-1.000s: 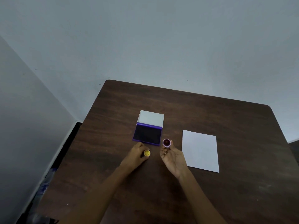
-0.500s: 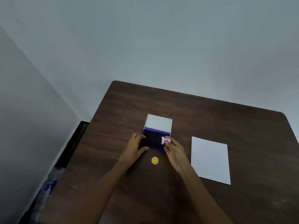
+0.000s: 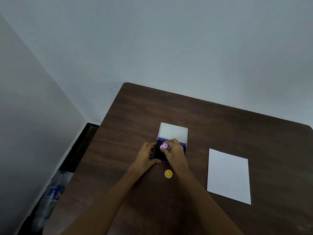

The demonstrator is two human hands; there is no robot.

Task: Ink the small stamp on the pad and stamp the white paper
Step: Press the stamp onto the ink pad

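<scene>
A purple ink pad lies open on the dark wooden table, its white lid folded back behind it. My right hand pinches a small pink stamp and holds it down over the dark pad surface. My left hand grips the pad's left and front edge. The stamp's yellow cap rests on the table just in front of the pad. A white sheet of paper lies flat to the right, apart from both hands.
The table has rounded far corners and stands against a pale wall. Its left edge drops to a dark floor gap where plastic bottles lie.
My right hand has moved the pink stamp from the pad's right edge to over its middle. My left hand now holds the pad's left side. The view has shifted left.
</scene>
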